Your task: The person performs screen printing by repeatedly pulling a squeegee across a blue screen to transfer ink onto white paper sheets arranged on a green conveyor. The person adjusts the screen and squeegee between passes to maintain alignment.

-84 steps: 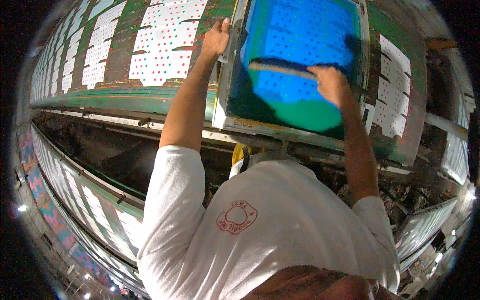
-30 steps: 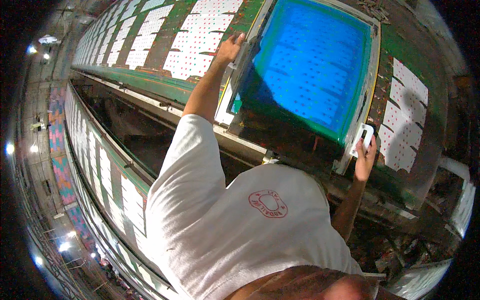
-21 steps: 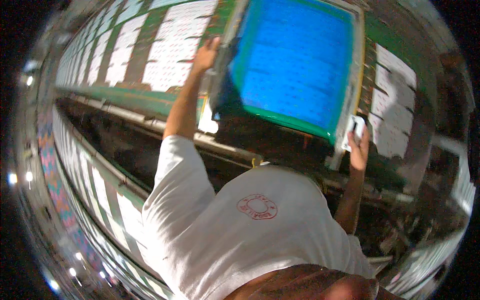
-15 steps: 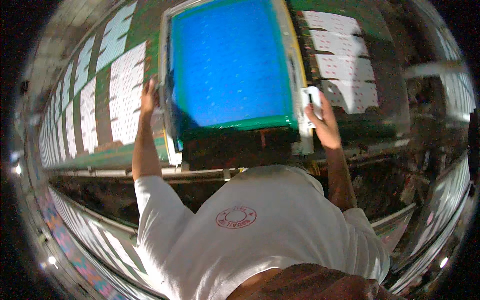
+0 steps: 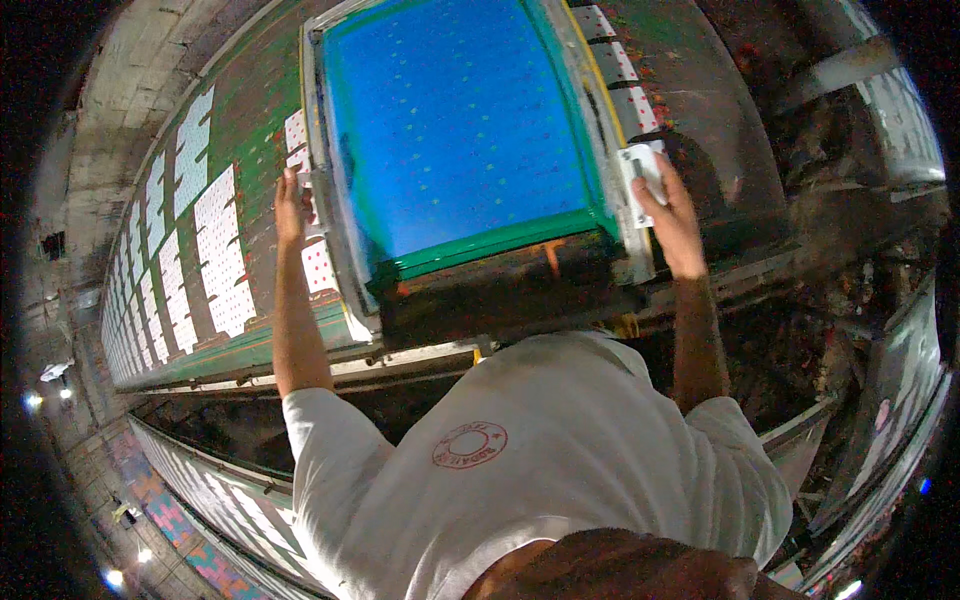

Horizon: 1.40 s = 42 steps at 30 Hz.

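Observation:
A large printing screen [image 5: 460, 130] with blue mesh and a green border lies in front of me, slightly tilted in view. My left hand [image 5: 291, 208] is closed at the screen's left side rail, its grip partly hidden by its own fingers. On the right rail, my right hand [image 5: 668, 215] is wrapped round a white slotted handle plate [image 5: 640, 185], thumb on its face. Cut white fabric pieces with red dots [image 5: 318, 268] show beside the left rail, and similar dotted pieces [image 5: 635, 105] stick out past the right rail.
A long green printing table [image 5: 270, 110] runs off to the left, carrying rows of patterned white pieces [image 5: 222, 250] and pale blue-green ones [image 5: 192, 150]. Behind me another table [image 5: 215, 490] holds more pale pieces. A metal rail [image 5: 240, 385] follows the near table edge.
The screen has shifted right along the table with both hands on it. It now covers more of the right-hand dotted pieces, while red-dotted pieces have come into view at its left.

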{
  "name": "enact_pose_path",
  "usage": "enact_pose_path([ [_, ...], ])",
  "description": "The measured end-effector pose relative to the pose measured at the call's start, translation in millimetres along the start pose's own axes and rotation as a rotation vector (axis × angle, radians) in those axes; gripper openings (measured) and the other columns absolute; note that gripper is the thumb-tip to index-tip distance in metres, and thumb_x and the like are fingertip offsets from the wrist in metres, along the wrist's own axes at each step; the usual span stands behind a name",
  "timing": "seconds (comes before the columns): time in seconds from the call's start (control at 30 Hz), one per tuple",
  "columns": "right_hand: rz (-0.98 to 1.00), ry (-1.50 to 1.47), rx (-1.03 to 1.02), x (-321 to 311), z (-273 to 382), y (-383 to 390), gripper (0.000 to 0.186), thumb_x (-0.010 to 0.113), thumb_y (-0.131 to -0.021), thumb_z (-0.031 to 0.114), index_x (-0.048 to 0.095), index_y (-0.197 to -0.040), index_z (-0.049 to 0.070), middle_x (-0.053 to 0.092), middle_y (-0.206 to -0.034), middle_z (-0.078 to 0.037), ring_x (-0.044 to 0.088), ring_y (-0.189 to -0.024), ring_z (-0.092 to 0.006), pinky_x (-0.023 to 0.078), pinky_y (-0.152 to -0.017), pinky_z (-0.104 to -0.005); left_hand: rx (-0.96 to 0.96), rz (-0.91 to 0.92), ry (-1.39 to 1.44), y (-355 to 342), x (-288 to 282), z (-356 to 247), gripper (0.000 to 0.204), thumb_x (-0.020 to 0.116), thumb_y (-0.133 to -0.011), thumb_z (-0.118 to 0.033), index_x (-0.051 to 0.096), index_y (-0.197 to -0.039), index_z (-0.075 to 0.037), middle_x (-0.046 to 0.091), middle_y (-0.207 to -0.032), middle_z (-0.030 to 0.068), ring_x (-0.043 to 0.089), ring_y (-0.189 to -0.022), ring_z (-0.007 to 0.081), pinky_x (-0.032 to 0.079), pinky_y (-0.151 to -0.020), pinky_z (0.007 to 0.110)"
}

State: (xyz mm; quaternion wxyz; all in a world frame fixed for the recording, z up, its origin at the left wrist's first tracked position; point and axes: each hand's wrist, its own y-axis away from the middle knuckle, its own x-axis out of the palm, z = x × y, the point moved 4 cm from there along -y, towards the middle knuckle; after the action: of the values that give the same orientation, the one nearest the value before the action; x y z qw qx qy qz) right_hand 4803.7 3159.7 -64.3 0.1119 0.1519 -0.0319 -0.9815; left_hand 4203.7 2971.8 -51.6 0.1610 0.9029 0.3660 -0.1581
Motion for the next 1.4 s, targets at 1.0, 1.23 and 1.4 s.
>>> enact_pose_path([
  [1.0, 0.107, 0.298, -0.073, -200, -107, -81, 0.064, 0.069, -0.099, 0.035, 0.047, -0.15, 0.006, 0.057, -0.143, -0.021, 0.058, -0.129, -0.0328, 0.044, -0.109, -0.041, -0.031, -0.102, -0.066, 59, 232, -4, 0.064, 0.055, -0.099, -0.065, 0.057, -0.128, -0.009, 0.05, -0.065, -0.0007, 0.046, -0.051, 0.0107, 0.037, -0.046, 0.029],
  [1.23, 0.117, 0.518, -0.511, -147, -31, -17, 0.04, 0.069, -0.096, 0.02, 0.063, -0.132, 0.005, 0.063, -0.128, -0.019, 0.06, -0.12, -0.0392, 0.049, -0.104, -0.0451, -0.095, -0.096, -0.202, 47, 225, 10, 0.086, 0.05, -0.098, -0.069, 0.045, -0.152, -0.003, 0.055, -0.148, 0.0223, 0.053, -0.135, 0.0349, 0.041, -0.11, 0.043],
  [1.4, 0.935, 0.667, -0.833, -65, -13, 51, 0.044, 0.073, -0.087, 0.018, 0.065, -0.129, 0.006, 0.06, -0.135, -0.012, 0.061, -0.12, -0.0351, 0.052, -0.102, -0.0443, -0.109, -0.04, -0.076, 58, 233, -1, 0.074, 0.039, -0.102, -0.069, 0.059, -0.136, -0.006, 0.066, -0.127, 0.0233, 0.06, -0.123, 0.0382, 0.044, -0.102, 0.048],
])
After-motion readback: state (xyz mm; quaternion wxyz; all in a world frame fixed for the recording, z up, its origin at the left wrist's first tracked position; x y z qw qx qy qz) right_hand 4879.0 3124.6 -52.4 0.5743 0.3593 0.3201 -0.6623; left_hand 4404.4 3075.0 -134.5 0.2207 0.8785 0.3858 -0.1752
